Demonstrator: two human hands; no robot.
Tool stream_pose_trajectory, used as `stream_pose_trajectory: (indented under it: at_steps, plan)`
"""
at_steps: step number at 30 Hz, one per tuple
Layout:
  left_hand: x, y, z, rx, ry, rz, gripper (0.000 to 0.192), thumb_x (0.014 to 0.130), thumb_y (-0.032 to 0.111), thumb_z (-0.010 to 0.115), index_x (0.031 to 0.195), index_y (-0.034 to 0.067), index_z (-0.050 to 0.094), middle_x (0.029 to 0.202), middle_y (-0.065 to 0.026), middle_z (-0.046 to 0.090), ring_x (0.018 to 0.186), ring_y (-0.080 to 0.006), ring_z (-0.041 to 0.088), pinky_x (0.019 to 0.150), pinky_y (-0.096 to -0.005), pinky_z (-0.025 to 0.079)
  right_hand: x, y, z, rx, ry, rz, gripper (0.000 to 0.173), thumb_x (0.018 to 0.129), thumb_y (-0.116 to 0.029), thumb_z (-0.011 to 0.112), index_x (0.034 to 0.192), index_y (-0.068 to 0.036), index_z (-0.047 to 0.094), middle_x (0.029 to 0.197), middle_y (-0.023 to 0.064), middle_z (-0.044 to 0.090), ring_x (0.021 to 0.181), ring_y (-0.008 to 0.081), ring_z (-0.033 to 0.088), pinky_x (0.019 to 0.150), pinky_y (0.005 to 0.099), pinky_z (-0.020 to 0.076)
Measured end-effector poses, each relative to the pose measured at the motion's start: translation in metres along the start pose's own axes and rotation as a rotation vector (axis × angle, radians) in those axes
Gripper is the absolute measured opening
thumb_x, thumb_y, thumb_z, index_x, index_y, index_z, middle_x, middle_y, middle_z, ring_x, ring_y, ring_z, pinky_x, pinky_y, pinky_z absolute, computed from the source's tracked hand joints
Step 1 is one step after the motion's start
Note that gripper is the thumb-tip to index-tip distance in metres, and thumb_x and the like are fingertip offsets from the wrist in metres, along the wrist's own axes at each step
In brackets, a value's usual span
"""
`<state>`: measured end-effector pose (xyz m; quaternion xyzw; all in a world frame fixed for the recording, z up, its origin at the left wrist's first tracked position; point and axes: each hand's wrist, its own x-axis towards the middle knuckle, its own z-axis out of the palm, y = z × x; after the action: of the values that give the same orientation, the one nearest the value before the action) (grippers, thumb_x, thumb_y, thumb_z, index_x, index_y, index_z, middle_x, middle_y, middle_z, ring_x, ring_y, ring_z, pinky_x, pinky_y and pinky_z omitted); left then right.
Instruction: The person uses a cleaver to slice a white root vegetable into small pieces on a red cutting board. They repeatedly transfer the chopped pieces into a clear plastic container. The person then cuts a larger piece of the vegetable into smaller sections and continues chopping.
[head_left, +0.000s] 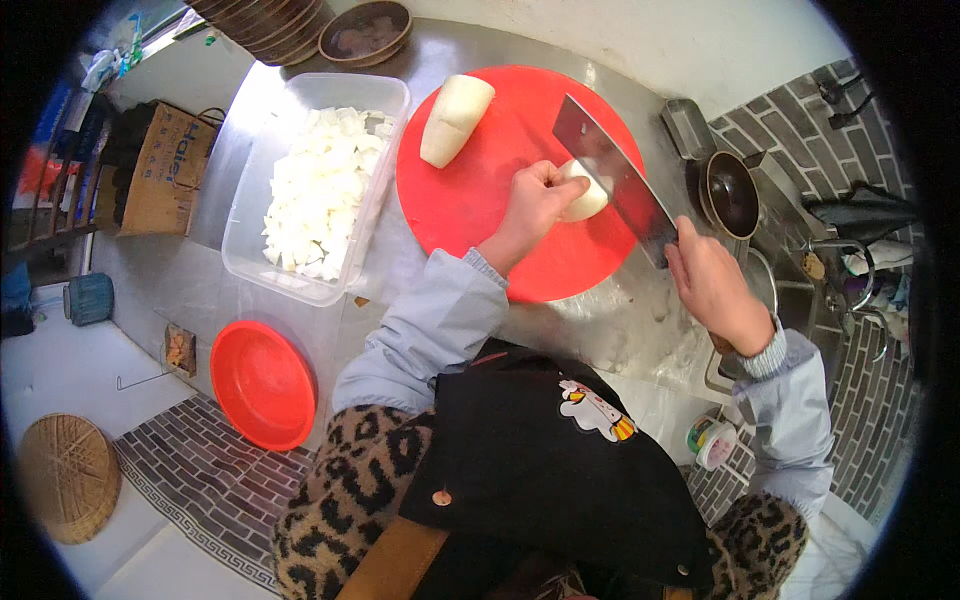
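Note:
My left hand (536, 206) holds a short piece of peeled white radish (586, 201) on a round red cutting board (480, 217). In my right hand (712, 281) is the handle of a cleaver (622, 176), whose broad blade stands tilted against the far right side of the piece. Whether the edge has entered the piece cannot be told. A longer chunk of white radish (456, 120) lies at the board's upper left. Left of the board, a clear plastic tub (244, 225) holds a heap of white chopped pieces (322, 195).
A red plastic basin (262, 385) stands at the lower left. Brown bowls (365, 34) sit at the back of the steel counter. On the right are a metal tray (688, 129), a dark pan (730, 195) and a sink faucet (862, 262). A cardboard box (165, 169) is at far left.

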<state>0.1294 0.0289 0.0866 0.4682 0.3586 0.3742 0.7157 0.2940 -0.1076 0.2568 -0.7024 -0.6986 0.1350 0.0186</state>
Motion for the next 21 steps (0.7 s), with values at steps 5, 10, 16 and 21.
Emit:
stream_pose_trajectory:
  at_steps: [5, 10, 16, 21]
  plan:
    - [0.004, 0.0, -0.001, -0.002, -0.007, 0.028, 0.03, 0.085, 0.022, 0.077, 0.072, 0.008, 0.055, 0.068, -0.0014, 0.058, 0.06, -0.0086, 0.056, 0.053, -0.0253, 0.044, 0.018, 0.007, 0.015, 0.035, -0.057, 0.023, 0.018, 0.095, -0.012, 0.053, 0.1, 0.004, 0.046, 0.078, 0.0286, 0.063, 0.079, 0.0502, 0.061, 0.068, 0.0575, 0.0464]
    - [0.002, 0.003, 0.001, 0.003, 0.011, -0.033, 0.032, 0.08, 0.02, 0.078, 0.068, 0.008, 0.05, 0.069, -0.0016, 0.056, 0.063, -0.0086, 0.054, 0.053, -0.0275, 0.044, 0.028, 0.018, 0.041, 0.053, -0.1, 0.065, 0.018, 0.096, -0.014, 0.052, 0.1, 0.003, 0.047, 0.079, 0.0291, 0.064, 0.079, 0.0492, 0.063, 0.069, 0.0566, 0.0489]
    - [0.0, 0.004, 0.0, -0.032, 0.034, -0.077, 0.032, 0.078, 0.023, 0.079, 0.069, 0.009, 0.051, 0.069, -0.0012, 0.057, 0.061, -0.0087, 0.053, 0.054, -0.025, 0.043, 0.057, 0.024, 0.121, 0.083, -0.072, 0.122, 0.018, 0.095, -0.014, 0.05, 0.102, 0.003, 0.049, 0.077, 0.0273, 0.067, 0.075, 0.0475, 0.066, 0.067, 0.058, 0.051]
    - [0.001, -0.002, -0.003, -0.102, 0.044, -0.083, 0.031, 0.079, 0.024, 0.08, 0.07, 0.01, 0.054, 0.068, -0.0004, 0.057, 0.06, -0.0089, 0.054, 0.054, -0.0241, 0.043, 0.064, 0.034, 0.143, 0.124, -0.045, 0.109, 0.019, 0.095, -0.014, 0.051, 0.102, 0.004, 0.049, 0.077, 0.0279, 0.067, 0.073, 0.0476, 0.066, 0.067, 0.0581, 0.0516]
